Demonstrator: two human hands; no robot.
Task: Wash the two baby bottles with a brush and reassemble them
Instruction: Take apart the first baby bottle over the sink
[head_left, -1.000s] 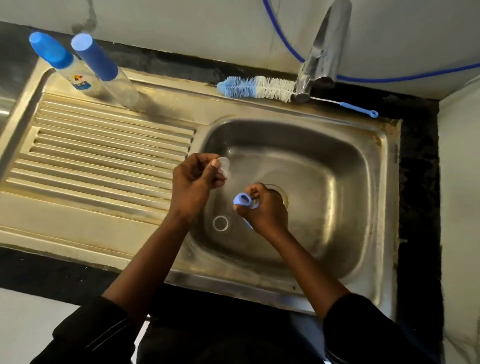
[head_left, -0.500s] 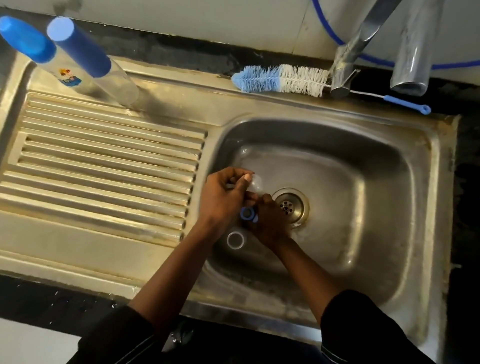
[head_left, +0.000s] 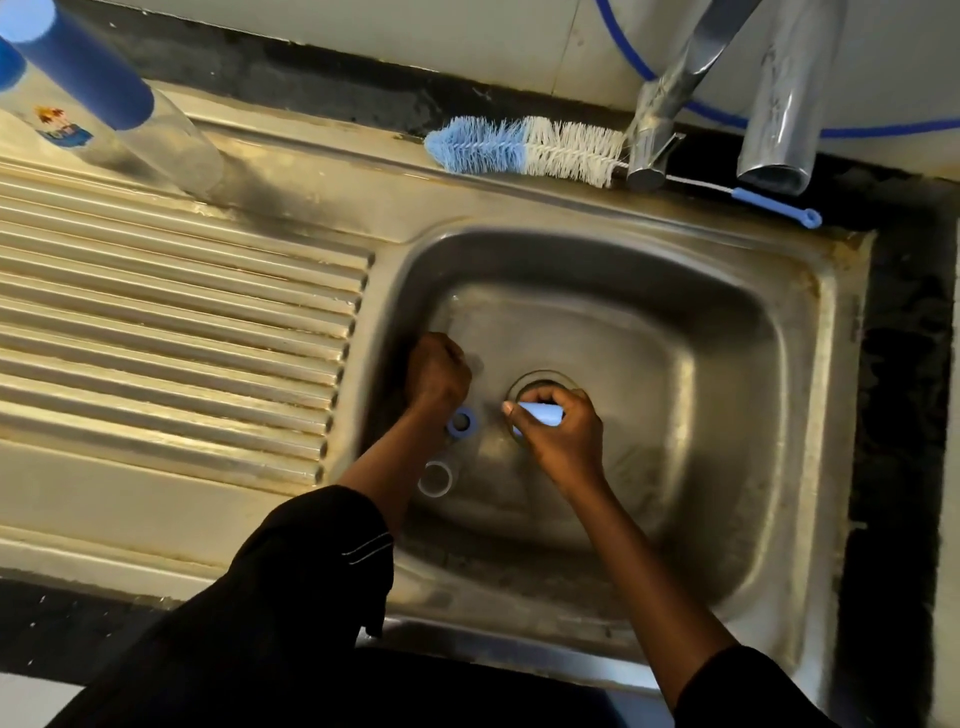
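Observation:
Two clear baby bottles with blue caps (head_left: 83, 67) (head_left: 10, 62) stand on the drainboard at the top left. The blue and white bottle brush (head_left: 524, 150) lies on the sink's back ledge. My left hand (head_left: 439, 374) is low in the basin with curled fingers, and a faint clear teat (head_left: 476, 365) shows at its fingertips. A blue screw ring (head_left: 461, 422) lies on the basin floor by my left wrist. A clear ring-shaped piece (head_left: 435, 478) lies just below it. Over the drain (head_left: 543, 382), my right hand (head_left: 563, 436) grips a pale blue cap-like piece (head_left: 540, 414).
The steel sink (head_left: 810, 415) has a ribbed drainboard (head_left: 171, 322) on its left. A faucet (head_left: 670, 104) and a second metal spout (head_left: 784, 104) hang over the back ledge. A blue hose (head_left: 857, 130) runs along the wall. Dark counter borders the sink.
Both hands dropped to the basin floor and moved apart. The blue ring left my right hand and now lies in the basin; my right hand now holds a pale blue piece.

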